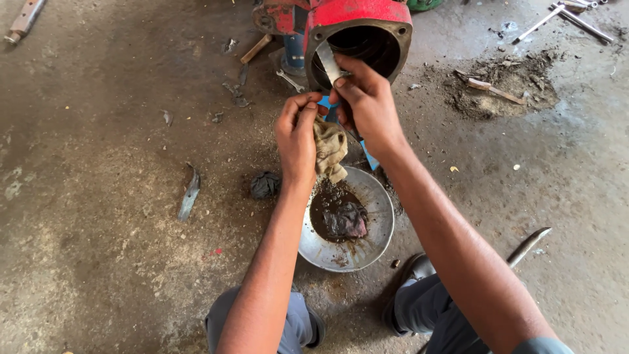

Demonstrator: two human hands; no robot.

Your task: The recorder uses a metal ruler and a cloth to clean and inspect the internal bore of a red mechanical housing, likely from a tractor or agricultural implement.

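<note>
My left hand (pixel 298 134) grips a dirty tan rag (pixel 329 149) that hangs down over a metal bowl. My right hand (pixel 367 101) holds a flat metal blade (pixel 327 62) that points up into the round mouth of a red metal housing (pixel 359 29). The two hands are close together, almost touching, just in front of the housing. The round metal bowl (pixel 380 196) lies on the floor below them, with dark oily liquid and a soaked dark cloth (pixel 344 219) in it.
Concrete floor (pixel 98 196) stained with oil. A dark wadded rag (pixel 265 185) lies left of the bowl, a curved metal strip (pixel 189 195) farther left. A wrench (pixel 289 80) lies beside the housing. Metal rods (pixel 576 16) and a dirt pile (pixel 504 82) are at top right. My knees are at the bottom.
</note>
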